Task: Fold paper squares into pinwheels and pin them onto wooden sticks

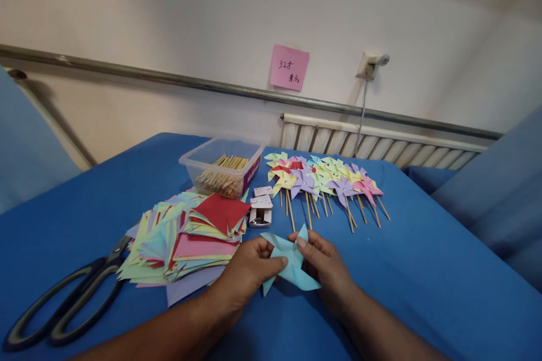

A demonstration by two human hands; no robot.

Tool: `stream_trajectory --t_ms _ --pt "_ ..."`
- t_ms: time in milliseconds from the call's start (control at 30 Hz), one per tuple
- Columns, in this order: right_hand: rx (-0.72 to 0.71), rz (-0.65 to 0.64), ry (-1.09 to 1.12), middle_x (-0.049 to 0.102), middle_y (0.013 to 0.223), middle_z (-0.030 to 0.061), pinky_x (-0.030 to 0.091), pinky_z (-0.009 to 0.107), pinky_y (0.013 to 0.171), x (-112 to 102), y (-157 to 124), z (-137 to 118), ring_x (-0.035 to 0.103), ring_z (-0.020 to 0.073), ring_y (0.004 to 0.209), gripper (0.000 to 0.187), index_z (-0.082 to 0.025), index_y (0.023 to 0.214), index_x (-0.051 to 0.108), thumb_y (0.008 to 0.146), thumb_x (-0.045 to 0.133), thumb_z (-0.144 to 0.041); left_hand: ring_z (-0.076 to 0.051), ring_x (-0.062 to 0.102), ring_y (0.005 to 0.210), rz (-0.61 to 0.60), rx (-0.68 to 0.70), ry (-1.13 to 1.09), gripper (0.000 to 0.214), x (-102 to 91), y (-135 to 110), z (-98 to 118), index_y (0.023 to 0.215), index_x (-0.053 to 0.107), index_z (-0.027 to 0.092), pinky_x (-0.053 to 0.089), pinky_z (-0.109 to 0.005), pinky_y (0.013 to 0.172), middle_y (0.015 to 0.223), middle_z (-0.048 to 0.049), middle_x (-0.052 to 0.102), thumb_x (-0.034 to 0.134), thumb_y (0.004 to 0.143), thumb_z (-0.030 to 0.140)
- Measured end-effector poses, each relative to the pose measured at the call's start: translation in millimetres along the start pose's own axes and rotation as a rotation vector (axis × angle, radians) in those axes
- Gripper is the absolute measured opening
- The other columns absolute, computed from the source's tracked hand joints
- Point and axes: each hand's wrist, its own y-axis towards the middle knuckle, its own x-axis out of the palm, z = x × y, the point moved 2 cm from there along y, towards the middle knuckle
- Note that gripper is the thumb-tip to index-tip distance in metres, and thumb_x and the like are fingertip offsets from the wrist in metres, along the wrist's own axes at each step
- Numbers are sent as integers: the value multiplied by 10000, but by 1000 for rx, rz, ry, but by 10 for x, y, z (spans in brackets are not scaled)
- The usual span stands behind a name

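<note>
Two bare forearms stretch in from the near edge over the bench (423,276), which is spread with blue cloth, and between the hands, just above the cloth, sits a light-blue paper pinwheel (292,268) with its corners folded out into points. From where I stand, the left hand (248,265) grasps its left side, thumb laid flat across the front and fingers curled behind; the right hand (324,262) pinches the upper right point, thumb in front, the other fingers mostly out of sight behind the paper. Just left of the left hand lies a heaped stack of coloured paper sheets (182,248), a red one on top, and beside that a pair of scissors (110,260), dark handles turned toward the person, blades running up to the paper. Behind the stack stands a clear plastic tub (192,176) full of thin wooden sticks (232,162). Some small white boxes (261,211) sit near the tub, the front one open with something dark inside, too small to make out. Farther right, finished pinwheels (304,181) on sticks lie crowded together in yellow, lilac, green and pink. On the wall hangs a pink note (289,67) with handwriting.
</note>
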Motion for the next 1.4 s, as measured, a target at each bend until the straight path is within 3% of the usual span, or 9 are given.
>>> stream_trajectory --t_ms 200,500,833,1400 --pt "-17 -54 -10 647 715 4 419 234 560 -14 3 21 576 124 579 426 -165 957 620 617 799 -347 -110 528 519 -15 7 26 201 15 -17 48 715 620 145 376 -225 522 573 26 613 738 577 233" --pt "-100 -32 -148 596 652 -46 392 222 537 49 -11 -42 519 105 550 365 -193 908 586 623 780 -315 -137 571 571 5 34 43 235 44 -25 34 744 636 144 393 -237 546 634 10 644 755 559 227" --pt "-102 -53 -182 590 668 -44 407 228 566 37 -2 -80 525 108 582 381 -184 913 557 627 770 -318 -150 577 571 10 5 0 349 49 -21 2 763 610 146 394 -247 548 596 29 613 786 532 338" --pt "-90 3 -145 589 634 -46 398 206 518 -15 51 30 507 86 524 364 -170 921 579 627 756 -291 -132 562 563 -38 11 49 227 31 -16 -4 762 604 138 385 -229 531 600 29 607 710 608 267"
